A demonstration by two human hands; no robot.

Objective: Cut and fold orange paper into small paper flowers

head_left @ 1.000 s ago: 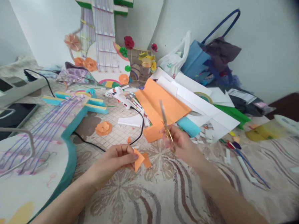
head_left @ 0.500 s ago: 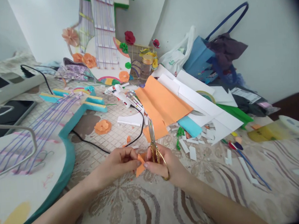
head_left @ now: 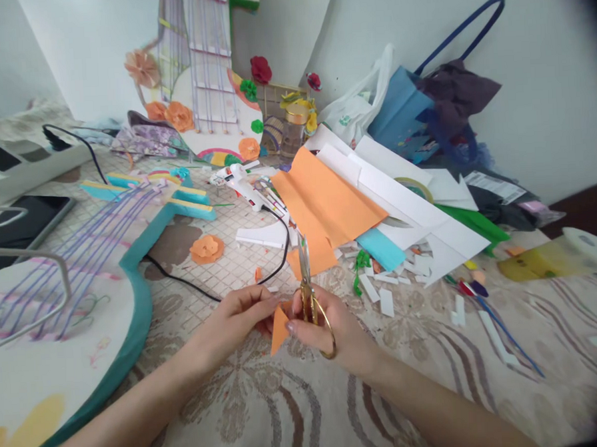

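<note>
A small folded piece of orange paper (head_left: 280,330) is between my two hands, its pointed end hanging down. My left hand (head_left: 247,313) pinches its upper left side, some fingertips hidden behind it. My right hand (head_left: 328,322) touches the paper with the thumb and also holds gold-handled scissors (head_left: 305,276), whose blades point away from me. A larger orange sheet (head_left: 327,205) lies beyond the hands. An orange paper flower (head_left: 207,249) sits to the left of the scissors.
A guitar-shaped craft (head_left: 137,305) with teal edges fills the left. Behind stand a glue gun (head_left: 239,183), white sheets (head_left: 402,201) and a blue bag (head_left: 397,115). A black cable (head_left: 184,283) runs beyond my left hand. White scraps (head_left: 387,302) lie at right.
The orange piece shows a larger, longer face between my hands. My left fingers have shifted up along it. The scissors stay in my right hand, and the view has moved slightly.
</note>
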